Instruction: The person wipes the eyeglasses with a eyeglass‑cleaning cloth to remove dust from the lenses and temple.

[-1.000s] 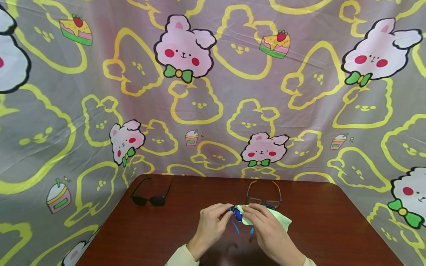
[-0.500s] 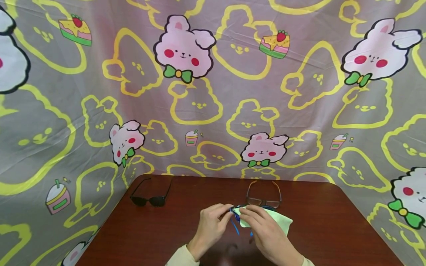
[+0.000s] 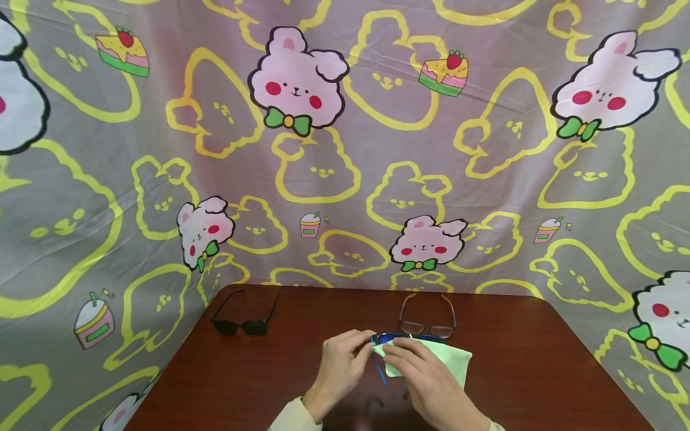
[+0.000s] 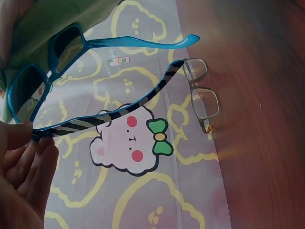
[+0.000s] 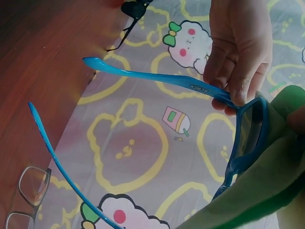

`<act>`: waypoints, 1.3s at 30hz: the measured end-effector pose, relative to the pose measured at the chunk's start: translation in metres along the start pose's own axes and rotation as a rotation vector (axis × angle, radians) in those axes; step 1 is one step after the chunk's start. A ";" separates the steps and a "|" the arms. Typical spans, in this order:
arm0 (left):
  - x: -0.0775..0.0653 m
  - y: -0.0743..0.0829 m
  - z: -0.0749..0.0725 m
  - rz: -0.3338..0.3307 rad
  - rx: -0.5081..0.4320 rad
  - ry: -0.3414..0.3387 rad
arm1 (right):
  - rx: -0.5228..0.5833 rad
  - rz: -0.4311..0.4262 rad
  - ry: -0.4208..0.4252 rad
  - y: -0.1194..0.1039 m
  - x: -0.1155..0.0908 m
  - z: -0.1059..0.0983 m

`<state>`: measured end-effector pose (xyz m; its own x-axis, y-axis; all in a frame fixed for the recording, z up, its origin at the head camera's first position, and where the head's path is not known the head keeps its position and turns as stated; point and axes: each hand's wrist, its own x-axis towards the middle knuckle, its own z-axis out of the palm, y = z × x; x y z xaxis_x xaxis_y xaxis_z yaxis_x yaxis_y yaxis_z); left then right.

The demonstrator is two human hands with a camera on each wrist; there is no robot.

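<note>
My left hand (image 3: 341, 365) pinches a pair of blue-framed sunglasses (image 3: 387, 339) at one hinge corner, thumb on one side and fingers on the other. Both temples are unfolded and point back toward me; one shows a black-and-grey striped outer side (image 4: 95, 122) in the left wrist view. With my right hand (image 3: 431, 380) I hold a light green cloth (image 3: 455, 360) against the front of the lenses. The cloth (image 5: 257, 186) covers much of the front in the right wrist view, where only a bit of the right hand shows. The glasses are held up above the table.
Black sunglasses (image 3: 241, 327) lie at the table's far left, temples open toward the back. Clear-lensed eyeglasses (image 3: 427, 329) with orange temple tips lie just beyond my hands. Patterned fabric (image 3: 345, 179) encloses the brown table (image 3: 259, 371) at the back and sides.
The right hand and cloth have slid slightly left and down over the lenses. The sunglasses have tipped, so more of their top edge shows. The left hand keeps its grip.
</note>
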<state>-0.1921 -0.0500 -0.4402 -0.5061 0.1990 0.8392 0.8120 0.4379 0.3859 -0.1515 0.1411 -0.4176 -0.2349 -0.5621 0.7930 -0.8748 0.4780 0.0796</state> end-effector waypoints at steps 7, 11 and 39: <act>0.000 -0.002 -0.001 -0.029 0.003 0.013 | -0.021 -0.094 0.033 0.001 0.002 0.000; 0.000 -0.003 -0.001 -0.028 0.013 0.023 | -0.020 -0.117 0.040 0.001 0.002 0.000; 0.000 -0.017 -0.023 -0.029 0.035 0.030 | -0.106 0.059 0.212 0.013 -0.012 -0.021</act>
<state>-0.1990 -0.0780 -0.4382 -0.5201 0.1598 0.8390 0.7860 0.4740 0.3969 -0.1511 0.1685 -0.4138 -0.1803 -0.3823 0.9063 -0.8101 0.5803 0.0837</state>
